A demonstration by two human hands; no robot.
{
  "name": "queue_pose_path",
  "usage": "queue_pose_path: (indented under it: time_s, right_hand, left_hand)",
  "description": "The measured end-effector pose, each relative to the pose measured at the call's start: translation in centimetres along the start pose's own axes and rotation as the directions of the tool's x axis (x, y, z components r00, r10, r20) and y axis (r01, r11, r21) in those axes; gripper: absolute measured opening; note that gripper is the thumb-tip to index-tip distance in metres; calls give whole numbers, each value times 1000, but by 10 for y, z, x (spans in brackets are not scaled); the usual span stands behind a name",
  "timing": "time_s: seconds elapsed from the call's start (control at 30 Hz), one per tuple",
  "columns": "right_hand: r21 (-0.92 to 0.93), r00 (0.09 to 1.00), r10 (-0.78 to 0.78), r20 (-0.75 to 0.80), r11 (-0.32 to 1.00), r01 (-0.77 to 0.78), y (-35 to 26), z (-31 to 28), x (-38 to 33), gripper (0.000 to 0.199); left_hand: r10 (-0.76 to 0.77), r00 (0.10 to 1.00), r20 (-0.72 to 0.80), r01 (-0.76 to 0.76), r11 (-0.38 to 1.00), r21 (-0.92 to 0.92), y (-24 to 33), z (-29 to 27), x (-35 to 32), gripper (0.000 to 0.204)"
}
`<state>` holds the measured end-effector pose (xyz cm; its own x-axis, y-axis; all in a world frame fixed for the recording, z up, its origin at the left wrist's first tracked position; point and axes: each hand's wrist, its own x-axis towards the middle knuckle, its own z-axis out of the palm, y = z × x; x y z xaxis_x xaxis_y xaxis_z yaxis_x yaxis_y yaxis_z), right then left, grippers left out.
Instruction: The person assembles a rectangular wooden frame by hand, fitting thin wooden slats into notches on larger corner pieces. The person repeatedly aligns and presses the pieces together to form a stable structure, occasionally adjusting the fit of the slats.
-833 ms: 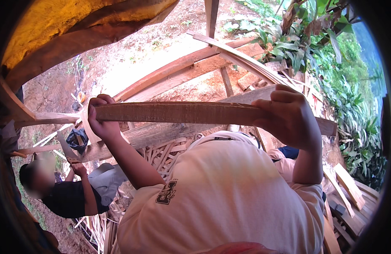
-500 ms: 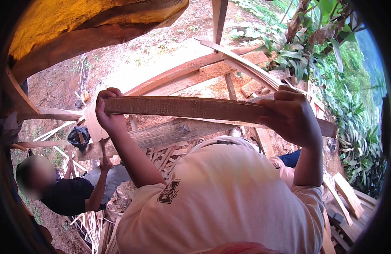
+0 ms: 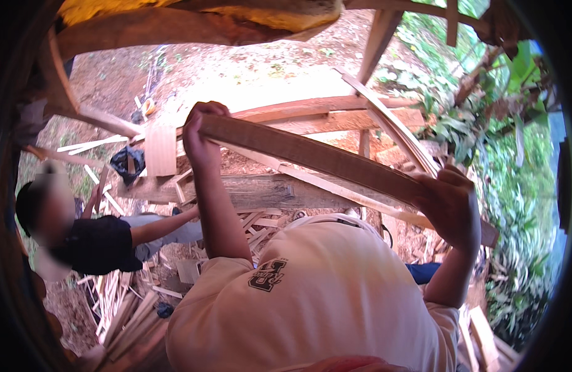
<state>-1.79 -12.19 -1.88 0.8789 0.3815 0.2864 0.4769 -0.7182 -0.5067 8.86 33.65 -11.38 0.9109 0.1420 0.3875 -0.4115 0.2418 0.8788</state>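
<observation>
I hold a long brown wooden plank in front of my chest with both hands. My left hand grips its upper left end. My right hand is closed around it near the lower right end. The plank slopes down from left to right. My cream shirt fills the lower middle of the view.
Below me a person in a dark top sits among scattered wood offcuts. A thick timber beam and a wooden frame lie beyond the plank. Green plants stand at the right, red soil behind.
The plank has tilted from nearly level to sloping down to the right. My left hand has risen and my right hand has dropped, both keeping their grip.
</observation>
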Motion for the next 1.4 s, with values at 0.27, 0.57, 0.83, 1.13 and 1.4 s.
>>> queue_pose_path:
  time_s: [0.27,0.57,0.83,1.13,1.4]
  right_hand:
    - [-107,999,-11,35,994,15,2,0,0,30]
    - [-95,998,8,61,996,-2,8,-1,1,27]
    - [-84,999,-19,41,996,22,9,1,1,28]
    - [-66,999,0,35,998,2,1,-3,-1,28]
    - [10,999,-35,-27,999,35,-5,2,-14,40]
  left_hand:
    - [-15,996,89,35,974,-224,-4,5,0,93]
    - [15,994,111,8,978,-207,-9,8,1,97]
    - [89,994,70,-87,996,-27,-15,4,-2,66]
    - [44,999,-26,-41,994,103,0,13,-1,37]
    - [3,997,-81,-6,999,-39,4,2,-15,43]
